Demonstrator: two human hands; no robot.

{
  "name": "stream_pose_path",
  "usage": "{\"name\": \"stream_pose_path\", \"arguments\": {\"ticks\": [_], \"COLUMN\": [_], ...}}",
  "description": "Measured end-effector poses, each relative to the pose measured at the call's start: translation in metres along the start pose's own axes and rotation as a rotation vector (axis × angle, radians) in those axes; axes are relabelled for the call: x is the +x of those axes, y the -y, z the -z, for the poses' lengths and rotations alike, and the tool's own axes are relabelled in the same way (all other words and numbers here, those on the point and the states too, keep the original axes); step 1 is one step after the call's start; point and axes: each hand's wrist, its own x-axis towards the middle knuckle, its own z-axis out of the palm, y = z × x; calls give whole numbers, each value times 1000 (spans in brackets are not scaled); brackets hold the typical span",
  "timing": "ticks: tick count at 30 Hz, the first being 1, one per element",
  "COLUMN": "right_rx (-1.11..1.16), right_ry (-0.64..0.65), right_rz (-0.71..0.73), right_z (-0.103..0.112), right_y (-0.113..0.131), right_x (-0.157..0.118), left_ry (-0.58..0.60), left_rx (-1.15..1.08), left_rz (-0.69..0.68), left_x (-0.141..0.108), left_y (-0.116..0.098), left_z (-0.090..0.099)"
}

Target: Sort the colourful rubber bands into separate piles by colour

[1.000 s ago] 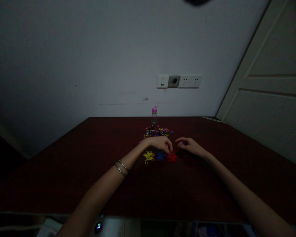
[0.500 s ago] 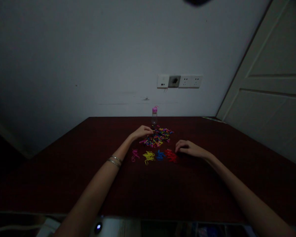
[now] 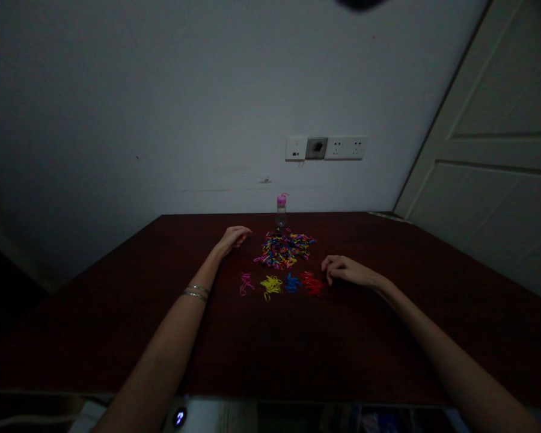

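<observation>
A mixed heap of small coloured loops (image 3: pixel 285 249), too small to tell whether bands or clips, lies mid-table. My left hand (image 3: pixel 234 238) is left of the heap and apart from it, fingers closed together; anything in them is hidden. Nearer me is a row of sorted piles: pink loops (image 3: pixel 246 284), yellow loops (image 3: pixel 272 285), blue loops (image 3: pixel 292 282) and red loops (image 3: pixel 311 284). Just right of the red pile rests my right hand (image 3: pixel 346 270), its fingers loosely bent and slightly apart, with nothing visible in them.
Behind the heap stands a clear bottle with a pink cap (image 3: pixel 281 210). The dark red table (image 3: pixel 297 349) meets a pale wall with sockets (image 3: pixel 327 148). A panelled door (image 3: pixel 491 180) is at the right. Below the table's front edge a small lit display (image 3: pixel 179 416) shows.
My left hand has drawn back leftward from the heap. My right hand stays beside the red pile, its fingers a little more spread. The piles look the same.
</observation>
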Motion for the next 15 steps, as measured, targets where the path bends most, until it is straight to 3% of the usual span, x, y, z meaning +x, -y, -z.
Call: {"name": "stream_pose_path", "arguments": {"ticks": [8, 15], "right_rx": [15, -46], "right_ry": [-87, -283], "right_rz": [2, -69], "right_z": [2, -2], "right_y": [-11, -21], "right_x": [3, 5], "left_ry": [-179, -260], "left_rx": [25, 44], "left_rz": [-22, -62], "left_x": [0, -3], "left_y": [10, 15], "left_z": [14, 15]}}
